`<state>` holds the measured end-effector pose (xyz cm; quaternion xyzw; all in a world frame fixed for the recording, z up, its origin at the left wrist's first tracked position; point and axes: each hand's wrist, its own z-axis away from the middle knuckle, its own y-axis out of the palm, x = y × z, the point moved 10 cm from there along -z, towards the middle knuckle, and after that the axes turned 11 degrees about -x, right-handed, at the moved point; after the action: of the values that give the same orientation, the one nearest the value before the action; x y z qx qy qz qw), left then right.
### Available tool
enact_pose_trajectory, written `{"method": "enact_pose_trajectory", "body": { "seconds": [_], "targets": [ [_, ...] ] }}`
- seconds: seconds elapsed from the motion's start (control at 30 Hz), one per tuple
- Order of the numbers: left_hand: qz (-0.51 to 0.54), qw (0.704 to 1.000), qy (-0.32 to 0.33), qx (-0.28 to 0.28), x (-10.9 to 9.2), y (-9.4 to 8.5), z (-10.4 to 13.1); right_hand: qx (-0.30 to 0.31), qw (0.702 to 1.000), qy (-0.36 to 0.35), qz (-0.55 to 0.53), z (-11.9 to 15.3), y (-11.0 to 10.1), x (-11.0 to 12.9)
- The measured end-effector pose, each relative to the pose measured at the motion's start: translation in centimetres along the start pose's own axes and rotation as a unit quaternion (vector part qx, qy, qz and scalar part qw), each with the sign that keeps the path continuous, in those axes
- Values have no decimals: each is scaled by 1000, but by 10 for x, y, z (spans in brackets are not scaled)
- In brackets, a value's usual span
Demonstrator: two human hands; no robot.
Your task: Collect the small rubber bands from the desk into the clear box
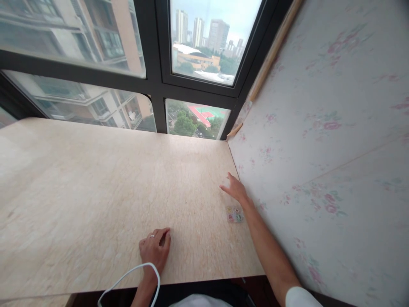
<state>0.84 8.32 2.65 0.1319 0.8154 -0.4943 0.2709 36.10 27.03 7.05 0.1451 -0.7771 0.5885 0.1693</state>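
1. left hand (155, 250) sits near the front edge of the bench (96, 192), its grip curled; from here i can't tell if it pinches anything.
2. the clear case (234, 215), squarish with no plain long axis, lies near the right edge.
3. right hand (235, 189), nearer, grip spread, reaches past it; the case lies back toward its wrist.

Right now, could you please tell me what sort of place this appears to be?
Probably a room high up in an apartment building: a beige marble-patterned slab runs beneath dark-framed glass windows that look down on green treetops, and white pink-flowered wallpaper lines the right side.
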Motion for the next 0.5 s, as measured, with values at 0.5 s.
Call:
{"method": "enact_pose_trajectory", "body": {
  "seconds": [0.5],
  "targets": [
    [280, 957, -69, 39, -42, -33, -21, 151, 617, 285, -718, 121, -7, 149]
  ]
}}
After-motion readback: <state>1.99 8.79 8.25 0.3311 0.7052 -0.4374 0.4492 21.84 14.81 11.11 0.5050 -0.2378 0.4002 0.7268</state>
